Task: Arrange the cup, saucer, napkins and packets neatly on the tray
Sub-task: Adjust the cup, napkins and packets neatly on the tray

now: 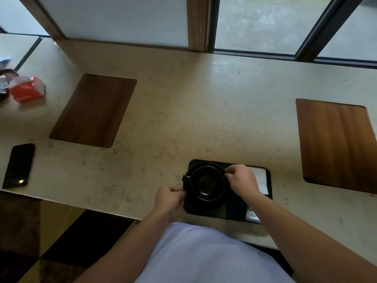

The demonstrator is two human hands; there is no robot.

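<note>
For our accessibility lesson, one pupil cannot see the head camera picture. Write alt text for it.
A person's left hand and right hand grip opposite edges of a round black saucer holding a black cup, on the left part of a black rectangular tray on a beige stone counter. White napkins and a packet lie at the tray's right.
</note>
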